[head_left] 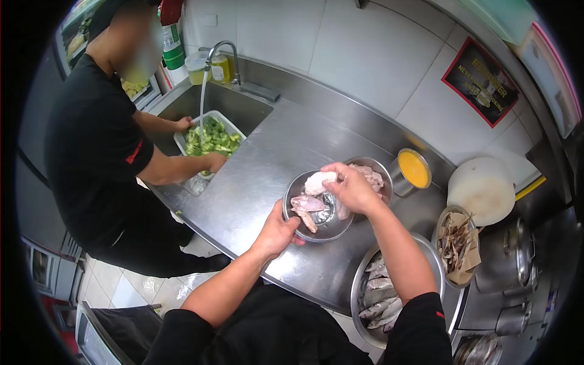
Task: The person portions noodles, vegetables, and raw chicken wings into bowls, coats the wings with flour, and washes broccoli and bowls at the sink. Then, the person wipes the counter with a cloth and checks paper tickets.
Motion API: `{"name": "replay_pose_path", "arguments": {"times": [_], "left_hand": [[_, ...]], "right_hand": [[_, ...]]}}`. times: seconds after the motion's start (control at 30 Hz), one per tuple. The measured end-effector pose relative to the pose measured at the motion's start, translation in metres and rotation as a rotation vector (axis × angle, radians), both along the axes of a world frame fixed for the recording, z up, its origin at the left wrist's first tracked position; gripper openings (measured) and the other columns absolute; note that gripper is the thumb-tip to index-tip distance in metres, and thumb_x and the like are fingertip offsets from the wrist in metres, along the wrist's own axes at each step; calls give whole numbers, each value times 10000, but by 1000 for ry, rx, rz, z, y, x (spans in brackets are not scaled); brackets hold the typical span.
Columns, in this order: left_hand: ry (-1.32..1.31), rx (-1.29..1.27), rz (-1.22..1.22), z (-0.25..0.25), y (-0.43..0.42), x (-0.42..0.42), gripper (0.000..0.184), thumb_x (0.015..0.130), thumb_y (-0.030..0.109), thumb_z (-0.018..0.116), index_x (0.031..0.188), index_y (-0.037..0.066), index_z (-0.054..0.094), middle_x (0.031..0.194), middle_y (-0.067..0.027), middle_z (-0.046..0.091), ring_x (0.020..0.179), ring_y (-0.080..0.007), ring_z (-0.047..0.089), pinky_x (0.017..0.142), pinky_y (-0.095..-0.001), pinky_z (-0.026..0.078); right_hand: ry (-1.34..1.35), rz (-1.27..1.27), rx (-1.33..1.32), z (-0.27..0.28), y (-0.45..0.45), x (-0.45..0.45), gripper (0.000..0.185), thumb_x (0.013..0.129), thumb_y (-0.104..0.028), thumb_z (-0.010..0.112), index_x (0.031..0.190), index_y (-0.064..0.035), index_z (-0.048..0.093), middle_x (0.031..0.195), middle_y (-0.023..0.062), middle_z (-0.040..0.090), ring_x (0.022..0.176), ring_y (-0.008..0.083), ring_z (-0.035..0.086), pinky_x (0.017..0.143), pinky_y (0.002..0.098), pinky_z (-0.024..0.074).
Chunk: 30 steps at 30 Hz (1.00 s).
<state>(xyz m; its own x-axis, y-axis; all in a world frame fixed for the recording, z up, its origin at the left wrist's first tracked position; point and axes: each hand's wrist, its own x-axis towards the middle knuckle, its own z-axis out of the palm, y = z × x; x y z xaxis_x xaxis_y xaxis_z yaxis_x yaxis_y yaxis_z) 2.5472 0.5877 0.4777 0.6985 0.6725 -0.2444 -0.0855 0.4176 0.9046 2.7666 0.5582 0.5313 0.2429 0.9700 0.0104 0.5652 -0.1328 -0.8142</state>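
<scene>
My left hand (278, 232) grips the near-left rim of a steel bowl (333, 231), thumb on the edge and fingers beneath. Inside lie a few pieces of raw chicken (308, 204) on the shiny bottom. Between the thumb and fingers of my right hand (354, 190) is a pale piece of raw chicken (317, 183), held over the bowl's far side. Just behind, partly covered by my right hand, stands a second steel bowl (391, 173) with more raw chicken (368, 175) in it.
A co-worker (91, 134) at the sink (258, 113) handles green vegetables (213, 139) in a white basket under running water. To my right are a bowl of whole fish (378, 295), dried fish (455, 240), a pot of yellow liquid (414, 168) and a round white board (480, 191).
</scene>
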Motion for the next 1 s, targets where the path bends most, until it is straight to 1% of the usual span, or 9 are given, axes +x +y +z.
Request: {"name": "replay_pose_path", "arguments": {"times": [0.07, 0.17, 0.3, 0.4, 0.5, 0.67, 0.77, 0.87, 1.0], "left_hand": [[6, 25, 13, 0, 2, -3, 528, 915, 0, 470, 1405, 33, 276, 1163, -164, 579, 841, -209, 665, 557, -287, 576], [35, 26, 30, -2, 5, -10, 532, 909, -1, 471, 1404, 28, 279, 1166, -165, 577, 846, -213, 668, 549, -280, 574], [60, -14, 55, -7, 7, -35, 540, 900, -1, 464, 1407, 34, 280, 1171, -166, 574, 846, -217, 673, 544, -279, 577], [103, -27, 50, -12, 6, -44, 538, 894, 2, 450, 1407, 59, 299, 1180, -159, 571, 850, -215, 674, 522, -275, 572], [99, -13, 73, -28, 5, -45, 535, 891, 12, 486, 1398, 48, 318, 1175, -162, 565, 835, -216, 664, 515, -279, 575], [98, 143, 41, -23, 4, -44, 543, 891, 20, 498, 1400, 19, 309, 1156, -166, 561, 804, -206, 649, 547, -287, 582], [97, 149, 27, -19, 3, -41, 541, 886, 14, 495, 1396, 16, 315, 1154, -164, 564, 812, -204, 654, 553, -296, 581], [96, 106, 15, -15, 6, -40, 518, 899, -6, 480, 1393, 15, 326, 1184, -177, 550, 848, -218, 658, 562, -293, 596], [107, 51, 24, -11, 6, -40, 490, 881, -11, 476, 1357, 11, 360, 1106, -165, 590, 774, -211, 666, 544, -286, 590]], "right_hand": [[-44, 79, 13, 3, -3, 1, 283, 909, -194, 636, 1168, -80, 655, 931, 125, 700, 835, 200, 653, 761, 338, 518], [-110, -110, 24, 42, -9, 11, 247, 919, -194, 624, 1125, -68, 675, 933, 111, 708, 815, 185, 650, 754, 339, 522], [-98, -331, 128, 31, -26, 93, 269, 894, -217, 648, 1115, -67, 680, 932, 128, 715, 770, 209, 670, 729, 349, 532], [-463, -283, -225, 9, -43, 116, 297, 807, -144, 703, 1085, -43, 679, 928, 128, 705, 844, 282, 677, 801, 354, 527], [-654, -65, -186, -24, -44, 97, 423, 738, -169, 735, 1143, -82, 646, 1024, 183, 672, 994, 363, 642, 865, 422, 513], [-839, -232, -374, -54, -26, 67, 507, 699, -232, 763, 1181, -159, 623, 1276, 187, 534, 1210, 399, 488, 946, 454, 488], [-911, -57, -319, -66, -26, 83, 543, 662, -208, 783, 1172, -141, 610, 1203, 183, 557, 1170, 384, 521, 1005, 447, 449], [-798, -65, -160, -85, -25, 99, 529, 652, -191, 787, 1140, -81, 615, 1164, 193, 581, 1162, 379, 522, 1002, 461, 438], [-363, -367, -100, -44, -38, 108, 491, 708, -159, 786, 1140, -12, 607, 1101, 188, 643, 1045, 350, 612, 911, 420, 494]]}}
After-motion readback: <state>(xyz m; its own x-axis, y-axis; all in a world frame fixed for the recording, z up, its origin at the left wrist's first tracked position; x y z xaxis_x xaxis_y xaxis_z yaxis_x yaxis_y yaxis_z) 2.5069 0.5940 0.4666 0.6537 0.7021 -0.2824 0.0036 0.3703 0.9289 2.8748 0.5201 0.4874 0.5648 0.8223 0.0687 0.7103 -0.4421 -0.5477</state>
